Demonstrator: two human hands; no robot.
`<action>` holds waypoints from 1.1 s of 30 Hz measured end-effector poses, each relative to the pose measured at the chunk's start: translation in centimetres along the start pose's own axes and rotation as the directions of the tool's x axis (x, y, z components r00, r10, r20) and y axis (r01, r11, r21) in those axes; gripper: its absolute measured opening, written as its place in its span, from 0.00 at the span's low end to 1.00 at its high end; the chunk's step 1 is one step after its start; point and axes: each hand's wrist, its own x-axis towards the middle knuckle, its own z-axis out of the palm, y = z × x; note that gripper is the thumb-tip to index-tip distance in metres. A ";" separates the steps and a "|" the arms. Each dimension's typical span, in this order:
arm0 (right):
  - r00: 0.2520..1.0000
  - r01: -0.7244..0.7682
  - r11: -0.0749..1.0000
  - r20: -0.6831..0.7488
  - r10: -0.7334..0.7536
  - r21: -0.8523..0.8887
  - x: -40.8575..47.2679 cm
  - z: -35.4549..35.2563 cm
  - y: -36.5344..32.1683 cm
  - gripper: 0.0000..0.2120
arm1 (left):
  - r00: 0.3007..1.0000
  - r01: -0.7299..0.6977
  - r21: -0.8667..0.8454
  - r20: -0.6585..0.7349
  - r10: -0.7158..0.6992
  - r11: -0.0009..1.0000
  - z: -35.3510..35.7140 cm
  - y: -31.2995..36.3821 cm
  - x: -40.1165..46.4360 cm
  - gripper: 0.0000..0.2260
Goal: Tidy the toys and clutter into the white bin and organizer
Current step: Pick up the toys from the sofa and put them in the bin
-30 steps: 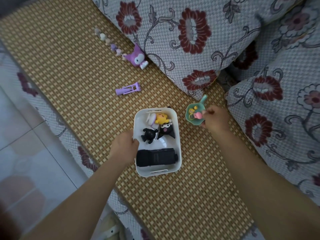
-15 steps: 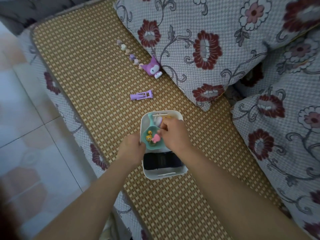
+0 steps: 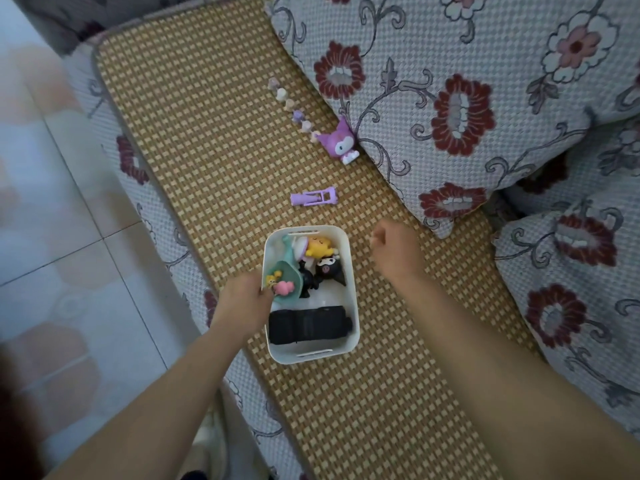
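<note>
Head view — left hand [image 3: 242, 301] gripping white bin [image 3: 352, 292] rim, right hand [image 3: 394, 252] curled

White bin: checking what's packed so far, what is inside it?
In the white bin: a teal dish of tiny toys, a yellow figure, a black figure and a black block. Anything beneath them is covered.

Left hand [image 3: 242, 301] on white bin [image 3: 352, 278] rim, right hand [image 3: 394, 252] curled, empty, beside it
</note>
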 end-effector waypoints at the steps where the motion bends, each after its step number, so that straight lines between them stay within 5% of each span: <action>1: 0.999 -0.050 0.998 0.020 0.050 -0.025 0.6 0.6 0.7 0.05 | 1.000 0.004 -0.008 -0.002 -0.004 1.000 -0.2 -0.3 0.3 0.15; 5: 0.971 -0.198 0.976 0.121 0.208 -0.085 2.2 2.6 2.7 0.23 | 1.000 0.006 -0.050 -0.003 -0.006 0.999 -0.7 -1.8 1.9 0.12; 9: 0.965 -0.216 0.974 0.137 0.224 -0.064 3.0 3.7 3.2 0.21 | 0.999 0.030 -0.050 -0.024 -0.031 0.998 -1.0 -2.7 2.9 0.10; 13: 0.984 -0.129 0.987 0.131 0.116 0.091 3.9 2.6 1.4 0.11 | 0.998 0.047 -0.043 -0.041 -0.049 0.998 -1.9 -3.2 3.6 0.05; 17: 0.975 0.127 0.984 0.169 -0.147 0.124 5.5 2.2 -3.1 0.10 | 0.996 0.073 -0.071 -0.049 -0.077 0.995 -2.9 -3.2 4.2 0.08; 21: 0.943 0.301 0.946 0.183 -0.278 -0.118 7.9 3.2 -6.3 0.18 | 0.993 0.087 -0.110 -0.070 -0.095 0.990 -3.6 -3.4 4.8 0.10; 27: 0.963 0.260 0.898 0.165 -0.213 -0.355 9.7 4.5 -7.1 0.23 | 0.990 0.091 -0.094 -0.098 -0.101 0.991 -3.7 -4.2 5.2 0.06; 31: 0.982 0.186 0.967 0.047 -0.180 -0.177 10.2 4.2 -6.5 0.06 | 0.988 0.095 -0.100 -0.109 -0.106 0.991 -3.5 -4.3 5.1 0.06; 33: 0.988 0.154 0.988 -0.001 -0.154 0.015 9.8 3.1 -6.8 0.09 | 0.988 0.102 -0.123 -0.104 -0.115 0.987 -3.3 -4.1 5.0 0.09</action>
